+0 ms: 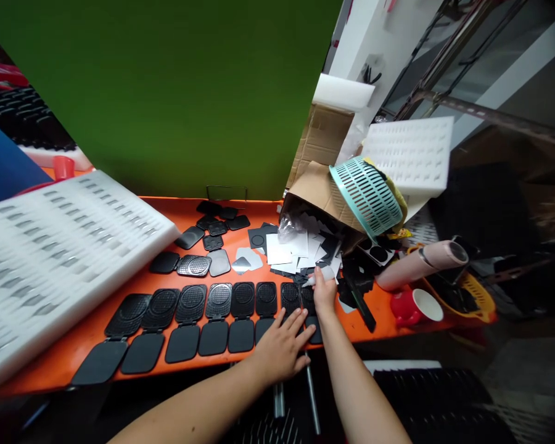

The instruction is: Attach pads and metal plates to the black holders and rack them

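Observation:
A row of black hinged square cases lies opened flat along the front of the orange table, ridged halves at the back and smooth halves toward me. My left hand rests with spread fingers over the lower halves of cases near the right end, partly covering them. In my right hand is a small white squeeze bottle, its narrow nozzle pointing left and down above the ridged halves of the last two cases. Whether the tip touches a case I cannot tell.
White and dark cards lie loosely piled behind my right hand, spilling from a cardboard box. A turquoise basket, pink tumbler and red mug stand right. Left is a white slotted foam block; more black pieces lie behind.

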Action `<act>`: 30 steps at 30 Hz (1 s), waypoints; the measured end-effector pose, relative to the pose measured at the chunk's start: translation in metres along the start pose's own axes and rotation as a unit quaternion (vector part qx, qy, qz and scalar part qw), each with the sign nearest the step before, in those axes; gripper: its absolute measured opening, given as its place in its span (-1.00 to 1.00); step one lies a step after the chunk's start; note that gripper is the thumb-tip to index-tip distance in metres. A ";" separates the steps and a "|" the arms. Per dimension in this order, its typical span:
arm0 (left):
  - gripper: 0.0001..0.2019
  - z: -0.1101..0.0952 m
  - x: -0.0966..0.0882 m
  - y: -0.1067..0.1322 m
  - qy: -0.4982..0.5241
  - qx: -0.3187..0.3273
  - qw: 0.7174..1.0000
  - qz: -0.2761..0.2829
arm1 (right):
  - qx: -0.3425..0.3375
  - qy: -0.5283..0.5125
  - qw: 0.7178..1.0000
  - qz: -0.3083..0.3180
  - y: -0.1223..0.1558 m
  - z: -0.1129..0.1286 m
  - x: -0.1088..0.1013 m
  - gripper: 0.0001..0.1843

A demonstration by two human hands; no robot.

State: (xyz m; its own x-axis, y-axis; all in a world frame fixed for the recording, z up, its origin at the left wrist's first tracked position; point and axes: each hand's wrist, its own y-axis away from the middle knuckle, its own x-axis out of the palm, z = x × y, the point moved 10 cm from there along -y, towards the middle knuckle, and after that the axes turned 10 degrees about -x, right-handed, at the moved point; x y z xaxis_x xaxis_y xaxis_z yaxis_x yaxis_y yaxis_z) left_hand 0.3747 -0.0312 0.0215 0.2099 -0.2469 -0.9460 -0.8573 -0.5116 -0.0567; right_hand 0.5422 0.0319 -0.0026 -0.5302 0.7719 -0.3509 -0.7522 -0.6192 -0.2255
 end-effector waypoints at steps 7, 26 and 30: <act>-0.45 0.001 -0.002 0.000 0.007 -0.002 1.000 -0.008 | -0.016 0.016 1.000 -0.006 0.002 0.009 -0.002 -0.53; -0.45 0.001 0.002 -0.001 -0.005 -0.006 1.000 -0.006 | -0.041 0.056 0.998 -0.001 0.005 0.016 -0.003 -0.52; -0.45 0.001 0.000 -0.001 -0.006 -0.009 1.000 -0.008 | -0.071 0.084 0.994 -0.015 0.007 0.026 -0.005 -0.56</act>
State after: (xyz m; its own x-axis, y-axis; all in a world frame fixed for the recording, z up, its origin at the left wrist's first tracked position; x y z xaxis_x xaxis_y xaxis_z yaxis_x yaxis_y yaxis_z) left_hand 0.3751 -0.0302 0.0216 0.2167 -0.2285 -0.9491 -0.8450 -0.5308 -0.0651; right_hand 0.5295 0.0271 0.0214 -0.4257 0.7629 -0.4867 -0.6975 -0.6192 -0.3606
